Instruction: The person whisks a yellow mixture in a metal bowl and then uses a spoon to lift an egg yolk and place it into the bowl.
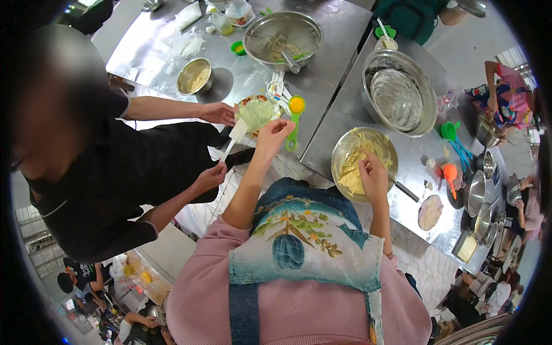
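My left hand [274,136] is raised near the table's edge, its fingertips drawn together beside the handle of a green measuring spoon [292,136]. An egg yolk [296,104] sits in that spoon's cup. I cannot tell whether my fingers touch the handle. Over a steel mixing bowl [340,142] my right hand [373,174] hovers with curled fingers; whether something small is pinched there cannot be told. Pale yellow creamed batter [351,170] is smeared inside the bowl. By its rim lies a grey-handled utensil [406,191], next to a batter-coated round head [430,212].
At my left a person [172,142] holds a white spatula [233,138] over pale green batter [256,113]. Large steel bowls [317,30] [424,123] stand farther back. White measuring spoons [278,88] lie near the yolk. A gap [332,99] separates two steel tables.
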Demonstrator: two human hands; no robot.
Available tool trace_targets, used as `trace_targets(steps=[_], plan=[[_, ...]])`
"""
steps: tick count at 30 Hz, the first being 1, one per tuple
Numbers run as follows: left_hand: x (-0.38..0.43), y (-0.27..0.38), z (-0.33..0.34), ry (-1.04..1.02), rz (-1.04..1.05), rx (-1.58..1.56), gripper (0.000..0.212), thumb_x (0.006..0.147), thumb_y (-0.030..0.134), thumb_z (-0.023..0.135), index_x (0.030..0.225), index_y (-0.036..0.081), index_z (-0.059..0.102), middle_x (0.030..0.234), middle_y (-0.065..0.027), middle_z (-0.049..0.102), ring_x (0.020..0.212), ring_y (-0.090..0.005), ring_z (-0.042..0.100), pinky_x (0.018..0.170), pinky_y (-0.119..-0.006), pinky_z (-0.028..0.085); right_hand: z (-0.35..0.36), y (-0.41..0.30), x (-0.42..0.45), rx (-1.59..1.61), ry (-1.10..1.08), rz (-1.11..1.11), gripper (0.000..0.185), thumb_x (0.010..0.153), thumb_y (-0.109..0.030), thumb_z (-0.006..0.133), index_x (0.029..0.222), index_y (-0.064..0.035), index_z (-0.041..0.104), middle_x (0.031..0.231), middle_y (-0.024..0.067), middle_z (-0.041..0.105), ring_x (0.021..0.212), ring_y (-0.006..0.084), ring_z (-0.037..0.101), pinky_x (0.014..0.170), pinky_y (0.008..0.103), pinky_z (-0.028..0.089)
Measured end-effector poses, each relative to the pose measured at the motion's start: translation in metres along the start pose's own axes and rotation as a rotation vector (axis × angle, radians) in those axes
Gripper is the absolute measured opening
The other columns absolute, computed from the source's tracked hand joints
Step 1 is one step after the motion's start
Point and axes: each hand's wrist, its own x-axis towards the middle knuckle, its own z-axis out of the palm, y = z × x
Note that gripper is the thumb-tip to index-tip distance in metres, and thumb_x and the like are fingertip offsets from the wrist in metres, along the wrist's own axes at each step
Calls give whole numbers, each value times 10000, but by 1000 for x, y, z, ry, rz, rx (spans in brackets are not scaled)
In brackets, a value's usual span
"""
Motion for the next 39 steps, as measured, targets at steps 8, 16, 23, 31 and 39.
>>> trace_targets(steps=[8,16,23,31,39], plan=[[-55,18,33,-354,1,0,140,881,145,688,943,33,633,830,26,620,740,-35,550,676,-187,417,-19,-71,-7,-333,312,-571,370,806,-162,673,1167,-241,679,1207,90,530,1107,305,461,951,437,376],[-82,33,46,-590,-110,-200,118,881,112,687,898,37,597,830,6,625,735,-46,566,659,-191,442,-24,-70,-15,-305,415,-568,319,867,-356,582,1136,-246,714,1351,101,467,1251,328,346,1067,439,262],[-89,41,44,-643,-117,-262,112,888,115,679,896,39,597,812,3,628,729,-46,570,655,-191,443,-24,-61,-25,-330,434,-642,370,906,-444,494,1127,-256,724,1369,102,457,1263,334,318,1077,435,254],[-95,46,44,-651,-117,-197,128,884,141,685,910,41,608,812,0,631,733,-51,584,664,-190,450,-23,-58,-27,-344,438,-610,381,916,-460,479,1114,-252,730,1368,105,455,1269,328,308,1075,427,258],[-95,45,42,-652,-126,-216,115,880,112,685,917,25,618,827,3,633,732,-35,572,661,-176,449,-21,-60,-32,-329,376,-693,389,904,-483,495,1113,-253,729,1366,102,462,1255,336,330,1061,429,281]])
